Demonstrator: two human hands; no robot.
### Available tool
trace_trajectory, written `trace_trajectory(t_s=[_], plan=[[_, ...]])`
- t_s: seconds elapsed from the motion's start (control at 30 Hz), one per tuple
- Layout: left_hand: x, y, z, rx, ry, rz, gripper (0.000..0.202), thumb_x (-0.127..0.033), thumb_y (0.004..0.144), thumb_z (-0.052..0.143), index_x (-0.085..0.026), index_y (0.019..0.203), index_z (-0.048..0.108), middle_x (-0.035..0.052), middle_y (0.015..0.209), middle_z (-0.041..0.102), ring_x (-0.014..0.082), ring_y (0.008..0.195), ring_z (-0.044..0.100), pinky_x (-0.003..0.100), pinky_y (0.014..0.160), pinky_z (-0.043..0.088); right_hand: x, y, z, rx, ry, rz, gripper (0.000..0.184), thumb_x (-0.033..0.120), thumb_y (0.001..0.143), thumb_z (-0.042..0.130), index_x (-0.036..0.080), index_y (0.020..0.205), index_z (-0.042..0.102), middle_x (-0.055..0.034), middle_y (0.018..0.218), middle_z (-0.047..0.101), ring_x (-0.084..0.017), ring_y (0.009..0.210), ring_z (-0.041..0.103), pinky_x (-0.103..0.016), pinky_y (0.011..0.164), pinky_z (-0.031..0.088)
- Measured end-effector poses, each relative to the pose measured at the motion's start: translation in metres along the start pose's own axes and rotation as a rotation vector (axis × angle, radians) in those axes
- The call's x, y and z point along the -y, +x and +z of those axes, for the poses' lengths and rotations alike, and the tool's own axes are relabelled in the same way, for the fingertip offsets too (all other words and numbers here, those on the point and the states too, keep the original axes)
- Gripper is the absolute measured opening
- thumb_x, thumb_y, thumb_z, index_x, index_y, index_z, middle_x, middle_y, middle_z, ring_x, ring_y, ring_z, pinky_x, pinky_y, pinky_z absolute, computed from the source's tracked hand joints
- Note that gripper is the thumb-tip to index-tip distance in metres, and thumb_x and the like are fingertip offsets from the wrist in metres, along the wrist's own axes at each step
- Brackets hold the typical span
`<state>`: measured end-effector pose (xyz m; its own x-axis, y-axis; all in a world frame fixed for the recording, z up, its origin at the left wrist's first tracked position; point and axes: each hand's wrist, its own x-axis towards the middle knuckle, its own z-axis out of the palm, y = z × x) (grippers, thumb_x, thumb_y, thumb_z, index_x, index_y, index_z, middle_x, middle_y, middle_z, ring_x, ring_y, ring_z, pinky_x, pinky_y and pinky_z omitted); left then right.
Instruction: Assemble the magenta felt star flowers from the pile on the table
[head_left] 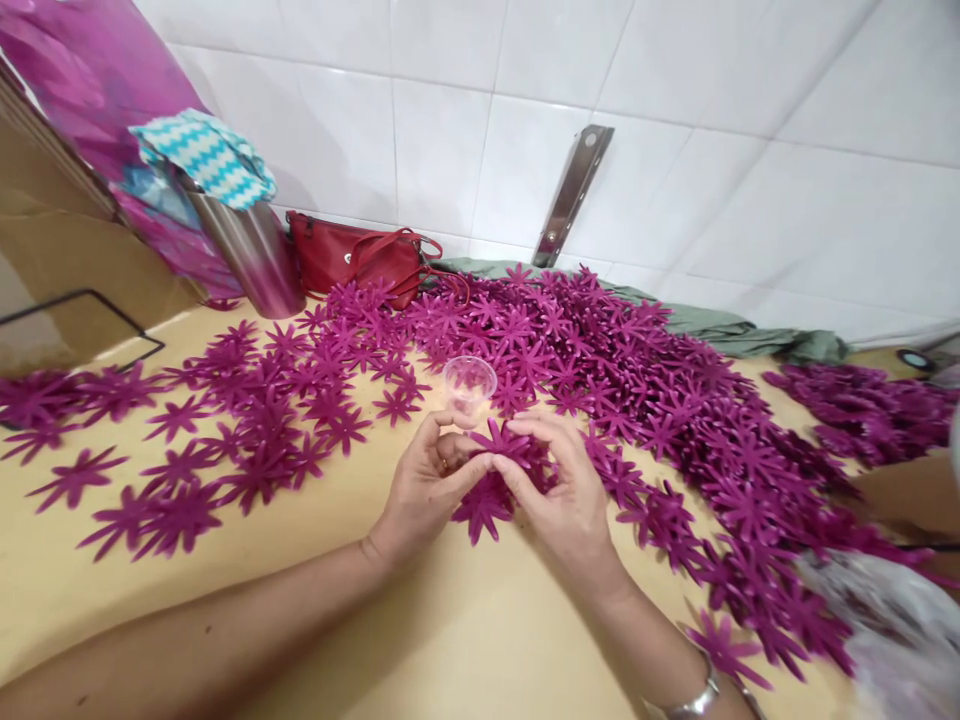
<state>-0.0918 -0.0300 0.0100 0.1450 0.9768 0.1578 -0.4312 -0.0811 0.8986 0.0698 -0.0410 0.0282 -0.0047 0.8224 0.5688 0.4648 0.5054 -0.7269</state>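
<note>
Between my hands is a purple flower-shaped piece with narrow petals. My left hand pinches its left side between thumb and fingers, a ring on one finger. With thumb and fingertips, my right hand grips the right side of the same piece. Another purple flower piece shows just below, partly covered by my hands; I cannot tell if it is held too. Right behind my fingers stands a small clear plastic cup; what it holds is hard to make out.
Loose purple flowers lie scattered on the left, and a large heap spreads right. At the back are a steel tumbler with a cloth on top and a red purse. A cardboard box borders the left; a plastic bag sits lower right.
</note>
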Motion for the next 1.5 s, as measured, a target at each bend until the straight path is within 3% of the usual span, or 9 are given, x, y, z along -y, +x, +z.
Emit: trace_trajectory(t_s=[0.27,0.4,0.57,0.77,1.03,1.17,1.33,1.4,1.5], plan=[[-0.003,0.002,0.001,-0.017,-0.102,-0.084,0.037,-0.034,0.078,0.091,-0.018,0.098,0.065,-0.003,0.079,0.075,0.0086,0.071,0.069,0.018,0.07,0.056,-0.005,0.002,0.0,0.09,0.177,0.122,0.006,0.033,0.093,0.075,0.028,0.097,0.077,-0.0074,0.119,0.069,-0.025,0.118,0.067,-0.044,0.104,0.054],[-0.003,0.0,0.002,0.039,-0.098,-0.122,0.034,-0.034,0.08,0.09,-0.018,0.101,0.068,0.0002,0.083,0.077,0.0116,0.072,0.07,0.024,0.07,0.06,-0.008,0.004,-0.002,0.087,0.259,0.187,0.01,0.035,0.095,0.071,0.026,0.093,0.076,-0.0086,0.118,0.071,-0.025,0.114,0.069,-0.045,0.103,0.055],[-0.003,0.0,0.003,0.068,-0.068,-0.169,0.036,-0.037,0.078,0.09,-0.017,0.097,0.068,0.0011,0.08,0.075,0.0132,0.068,0.07,0.027,0.067,0.062,-0.007,0.006,-0.005,0.087,0.191,0.194,0.017,0.035,0.097,0.069,0.024,0.085,0.073,-0.0086,0.111,0.072,-0.025,0.107,0.069,-0.043,0.1,0.054],[-0.006,0.001,0.005,0.012,-0.077,-0.173,0.032,-0.039,0.077,0.091,-0.016,0.088,0.071,-0.0012,0.073,0.071,0.01,0.066,0.066,0.022,0.066,0.058,0.0,0.001,-0.002,0.084,0.072,0.123,0.016,0.033,0.101,0.062,0.025,0.088,0.067,-0.0063,0.099,0.07,-0.024,0.096,0.067,-0.039,0.089,0.054],[-0.001,0.003,0.002,0.02,-0.079,-0.203,0.031,-0.038,0.075,0.093,-0.017,0.082,0.071,-0.0004,0.073,0.073,0.0118,0.066,0.069,0.024,0.068,0.06,0.002,-0.001,0.001,0.083,0.2,0.205,0.016,0.035,0.103,0.058,0.024,0.091,0.061,-0.0038,0.094,0.063,-0.021,0.089,0.062,-0.035,0.082,0.051],[0.001,0.005,0.002,0.053,-0.083,-0.224,0.032,-0.036,0.074,0.093,-0.017,0.087,0.071,-0.0003,0.077,0.074,0.0102,0.067,0.068,0.022,0.069,0.059,0.003,-0.002,0.003,0.03,0.125,0.172,0.019,0.032,0.104,0.056,0.024,0.088,0.058,-0.0033,0.093,0.061,-0.02,0.089,0.06,-0.035,0.085,0.049],[0.002,0.005,0.002,0.064,-0.061,-0.241,0.038,-0.035,0.072,0.095,-0.017,0.095,0.071,-0.0003,0.08,0.074,0.0086,0.068,0.066,0.019,0.068,0.057,0.001,-0.004,0.005,0.025,0.168,0.234,0.018,0.032,0.106,0.054,0.024,0.091,0.057,-0.0032,0.095,0.063,-0.019,0.088,0.061,-0.035,0.083,0.05],[0.0,0.004,0.002,0.082,-0.067,-0.253,0.041,-0.036,0.073,0.095,-0.017,0.099,0.071,0.001,0.085,0.075,0.0101,0.073,0.069,0.02,0.072,0.058,0.0,-0.004,0.004,0.023,0.149,0.197,0.016,0.029,0.106,0.055,0.024,0.092,0.058,-0.0027,0.095,0.064,-0.019,0.087,0.062,-0.035,0.083,0.051],[-0.004,0.001,0.002,0.13,-0.104,-0.264,0.036,-0.04,0.083,0.087,-0.017,0.104,0.071,0.0032,0.093,0.075,0.0134,0.084,0.072,0.024,0.08,0.059,0.0,-0.002,0.001,0.025,0.038,0.01,0.013,0.021,0.104,0.058,0.024,0.092,0.062,-0.0029,0.097,0.067,-0.019,0.095,0.064,-0.037,0.089,0.051]])
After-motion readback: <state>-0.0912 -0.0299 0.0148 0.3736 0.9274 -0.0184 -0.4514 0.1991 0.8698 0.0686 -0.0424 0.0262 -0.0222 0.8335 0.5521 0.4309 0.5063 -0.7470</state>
